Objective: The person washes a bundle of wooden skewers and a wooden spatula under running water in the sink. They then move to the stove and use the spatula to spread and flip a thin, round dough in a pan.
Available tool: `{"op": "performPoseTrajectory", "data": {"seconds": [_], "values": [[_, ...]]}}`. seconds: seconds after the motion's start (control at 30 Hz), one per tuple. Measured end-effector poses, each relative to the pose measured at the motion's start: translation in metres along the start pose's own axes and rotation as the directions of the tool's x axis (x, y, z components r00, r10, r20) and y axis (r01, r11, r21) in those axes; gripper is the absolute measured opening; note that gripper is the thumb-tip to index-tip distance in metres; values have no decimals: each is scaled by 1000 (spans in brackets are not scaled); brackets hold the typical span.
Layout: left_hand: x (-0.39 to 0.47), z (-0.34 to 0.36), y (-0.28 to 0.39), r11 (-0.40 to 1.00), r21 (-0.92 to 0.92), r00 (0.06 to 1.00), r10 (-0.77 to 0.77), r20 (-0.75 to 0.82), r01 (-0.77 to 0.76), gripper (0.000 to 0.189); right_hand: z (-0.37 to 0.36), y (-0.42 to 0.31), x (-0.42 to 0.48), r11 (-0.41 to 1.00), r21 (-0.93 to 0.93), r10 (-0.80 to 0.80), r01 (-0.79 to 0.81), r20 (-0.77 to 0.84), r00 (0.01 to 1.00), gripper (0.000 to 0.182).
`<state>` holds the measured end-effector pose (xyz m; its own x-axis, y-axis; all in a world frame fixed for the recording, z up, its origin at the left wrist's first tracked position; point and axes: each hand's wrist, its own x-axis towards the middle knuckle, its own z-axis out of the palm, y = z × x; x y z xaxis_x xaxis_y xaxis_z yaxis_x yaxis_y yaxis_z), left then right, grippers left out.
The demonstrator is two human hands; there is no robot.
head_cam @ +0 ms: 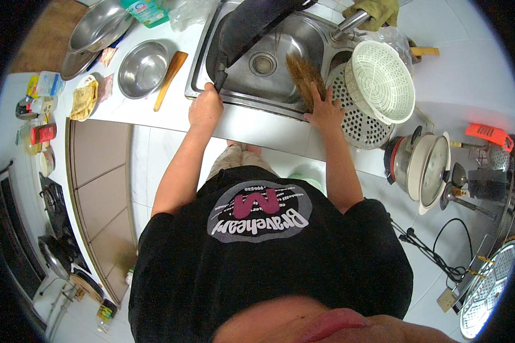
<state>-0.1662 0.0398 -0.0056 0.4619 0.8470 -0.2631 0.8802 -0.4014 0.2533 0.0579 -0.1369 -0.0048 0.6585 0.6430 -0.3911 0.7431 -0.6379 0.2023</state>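
Observation:
My left hand [206, 108] grips the dark handle [220, 79] of a black pan [255, 28]. The pan is tipped up over the left part of a stainless steel sink [240, 99], and its top end runs out of view. On the sink's front right, my right hand [327, 110] is on the lower end of a brown bristle brush [300, 75], thumb to one side and fingers spread on the other. The brush's bristles point into the basin, towards the drain [262, 64].
Right of the sink, a white plastic colander [380, 81] leans on a perforated metal steamer plate [360, 124]. A chrome faucet [351, 25] with a green cloth [377, 10] stands behind. To the left are a steel bowl [142, 70], a wooden spatula [171, 81] and a folded yellow cloth [83, 100].

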Motion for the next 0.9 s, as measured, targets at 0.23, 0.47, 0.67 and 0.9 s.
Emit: {"op": "performPoseTrajectory", "data": {"seconds": [0.23, 0.47, 0.67, 0.9], "values": [[-3, 8, 16, 999, -46, 1000, -17, 3, 18, 13, 11, -96, 13, 450, 811, -324, 373, -241, 915, 69], [-20, 22, 20, 977, -210, 999, 34, -38, -41, 21, -3, -179, 19, -399, 819, -568, -412, 131, 812, 35], [-41, 10, 33, 971, -235, 994, 19, -110, -45, 17, -7, -170, 10, -435, 790, -571, -432, 130, 811, 28], [-56, -3, 28, 973, -227, 977, -5, -213, -44, 15, -18, -170, -3, -405, 792, -642, -457, 110, 759, 32]]}}
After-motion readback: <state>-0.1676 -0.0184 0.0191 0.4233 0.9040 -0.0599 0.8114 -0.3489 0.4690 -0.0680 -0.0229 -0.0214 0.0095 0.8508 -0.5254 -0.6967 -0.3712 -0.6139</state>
